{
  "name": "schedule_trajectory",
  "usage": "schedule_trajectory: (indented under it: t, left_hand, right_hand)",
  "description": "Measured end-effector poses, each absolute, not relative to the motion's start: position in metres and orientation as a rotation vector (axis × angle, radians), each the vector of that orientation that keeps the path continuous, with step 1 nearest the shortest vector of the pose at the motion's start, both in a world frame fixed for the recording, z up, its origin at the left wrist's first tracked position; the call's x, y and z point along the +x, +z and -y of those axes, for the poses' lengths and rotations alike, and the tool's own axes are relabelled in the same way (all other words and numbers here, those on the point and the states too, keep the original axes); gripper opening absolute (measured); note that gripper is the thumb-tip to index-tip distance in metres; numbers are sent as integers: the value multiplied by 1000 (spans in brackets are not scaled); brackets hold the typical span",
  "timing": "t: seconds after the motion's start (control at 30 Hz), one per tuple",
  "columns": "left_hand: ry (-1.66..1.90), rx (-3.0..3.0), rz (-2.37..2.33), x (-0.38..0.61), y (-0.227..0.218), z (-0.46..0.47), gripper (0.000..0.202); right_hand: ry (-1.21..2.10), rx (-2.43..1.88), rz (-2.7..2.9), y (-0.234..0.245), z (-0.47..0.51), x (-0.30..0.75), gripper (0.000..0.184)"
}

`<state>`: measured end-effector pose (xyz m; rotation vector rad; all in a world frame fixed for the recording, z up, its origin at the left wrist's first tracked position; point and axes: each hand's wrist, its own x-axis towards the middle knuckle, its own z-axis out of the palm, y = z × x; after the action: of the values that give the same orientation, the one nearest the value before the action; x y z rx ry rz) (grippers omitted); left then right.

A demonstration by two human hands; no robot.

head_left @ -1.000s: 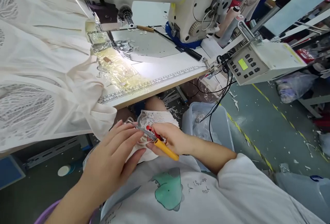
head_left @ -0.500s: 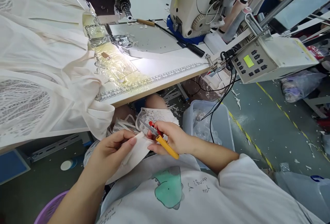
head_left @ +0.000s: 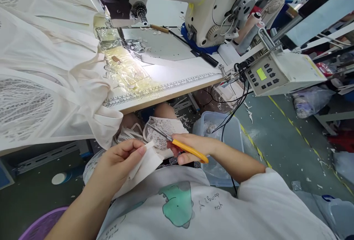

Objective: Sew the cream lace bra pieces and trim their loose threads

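My left hand pinches the edge of a plain off-white fabric piece over my lap. In my right hand is a pair of scissors with orange handles; the blades point up and to the left, apart from the pinched edge. Beneath the blades, white lace fabric lies across my knees. The lower part of the plain piece hangs down against my shirt.
A sewing machine stands on the table, whose front edge carries a printed ruler. Off-white lace garments pile up at left. A control box sits at right, above a clear plastic bin and hanging black cables. A purple basket is at lower left.
My right hand has drawn back to the right with the scissors, away from the fabric edge, and the blades now show more fully. My left hand keeps its pinch.
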<state>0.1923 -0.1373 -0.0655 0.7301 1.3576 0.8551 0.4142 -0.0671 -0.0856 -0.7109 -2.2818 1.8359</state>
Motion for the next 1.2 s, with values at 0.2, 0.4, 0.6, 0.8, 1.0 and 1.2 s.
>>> schedule_trajectory:
  t: [0.2,0.4,0.6,0.8,1.0,1.2]
  left_hand:
    - [867,877,-1417,192,-67,136,16]
    - [839,971,-1487,192,-66,135,19]
    - [845,963,-1511,190,-64,134,20]
    - [861,919,-1525,190,-64,133,17]
    - [877,942,-1515,189,-65,132,18]
    - [872,938,-1526,190,-61,133,19]
  right_hand:
    - [1671,-625,2659,-86,68,424,66]
    - [1379,-752,2847,-73,72,416,53]
    - [1335,-875,2895,-65,74,411,50]
    - [1317,-977,2884,-59,74,409,45]
    - [1400,-1145,2714,-69,80,408,49]
    - [1417,-1264,2413,-79,79,408,57]
